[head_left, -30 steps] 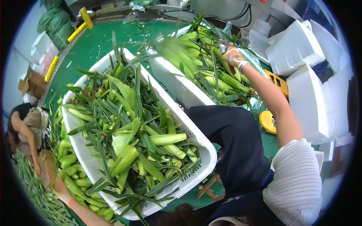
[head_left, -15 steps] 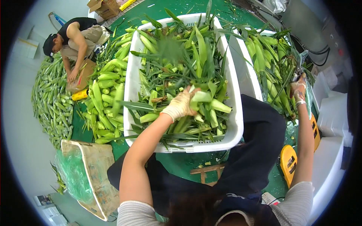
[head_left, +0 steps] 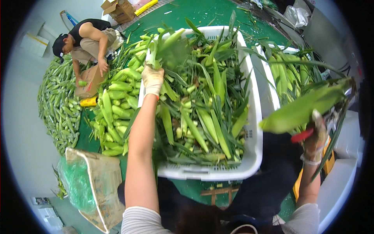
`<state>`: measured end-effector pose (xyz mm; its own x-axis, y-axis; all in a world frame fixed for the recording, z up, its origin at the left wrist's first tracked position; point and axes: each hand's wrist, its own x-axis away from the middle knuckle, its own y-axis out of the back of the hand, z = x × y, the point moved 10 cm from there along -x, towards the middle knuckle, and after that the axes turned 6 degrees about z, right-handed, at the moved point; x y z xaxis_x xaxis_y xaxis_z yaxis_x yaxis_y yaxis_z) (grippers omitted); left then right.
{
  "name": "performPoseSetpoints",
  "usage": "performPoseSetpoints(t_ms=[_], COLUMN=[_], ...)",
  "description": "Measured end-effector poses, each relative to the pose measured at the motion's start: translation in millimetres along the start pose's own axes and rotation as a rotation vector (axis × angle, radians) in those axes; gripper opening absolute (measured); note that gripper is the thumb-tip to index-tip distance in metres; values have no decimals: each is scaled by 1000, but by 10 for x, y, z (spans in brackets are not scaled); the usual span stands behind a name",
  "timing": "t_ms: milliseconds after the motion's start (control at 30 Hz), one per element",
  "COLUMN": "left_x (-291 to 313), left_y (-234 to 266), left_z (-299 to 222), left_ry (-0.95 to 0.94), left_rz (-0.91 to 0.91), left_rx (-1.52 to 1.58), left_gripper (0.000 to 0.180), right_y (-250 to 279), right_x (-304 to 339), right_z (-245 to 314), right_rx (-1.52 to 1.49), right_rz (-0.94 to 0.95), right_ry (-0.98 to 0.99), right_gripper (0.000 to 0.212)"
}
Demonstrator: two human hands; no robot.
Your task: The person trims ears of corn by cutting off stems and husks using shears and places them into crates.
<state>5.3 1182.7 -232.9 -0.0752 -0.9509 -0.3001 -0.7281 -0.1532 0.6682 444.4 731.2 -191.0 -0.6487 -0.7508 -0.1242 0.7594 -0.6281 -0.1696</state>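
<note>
Corn ear [head_left: 300, 110], blurred, slants just above and left of the right fingers [head_left: 319, 120], which curl round a red-handled tool [head_left: 302, 135]; whether they also grip the ear I cannot tell. Left fingers [head_left: 152, 75] close round green husks [head_left: 154, 56], a white basket [head_left: 255, 156] just right of them.

place: produce-handling workroom, by the look | underfoot: green floor [head_left: 210, 15] spread with produce | near: white crate [head_left: 255, 152] heaped with leafy trimmings [head_left: 218, 128] | left: pale-green corn pile [head_left: 117, 101], beyond it a broad green heap [head_left: 56, 105] | far left: co-worker [head_left: 91, 41] crouched at a cardboard box [head_left: 90, 80] | right: white boxes [head_left: 341, 191]
</note>
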Motion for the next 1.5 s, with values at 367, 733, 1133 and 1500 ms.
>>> performPoseSetpoints(t_ms=[367, 733, 1133, 1500], left_x=[-422, 496, 1607, 1554], left_y=[-2374, -1309, -3827, -651], left_z=[1774, -450, 39, -1888], left_ry=[-60, -275, -559, -324], left_rz=[340, 560, 983, 808], left_rx=[-461, -550, -756, -195], left_gripper=[39, 97, 48, 40], right_y=[-1239, -828, -1212, -1868], right_x=[47, 442, 310, -214], right_z=[-310, -635, -463, -159], right_rx=[249, -157, 43, 113], right_rz=[126, 191, 252, 471], right_ry=[-585, -673, -414, -218], right_gripper=[86, 76, 90, 35])
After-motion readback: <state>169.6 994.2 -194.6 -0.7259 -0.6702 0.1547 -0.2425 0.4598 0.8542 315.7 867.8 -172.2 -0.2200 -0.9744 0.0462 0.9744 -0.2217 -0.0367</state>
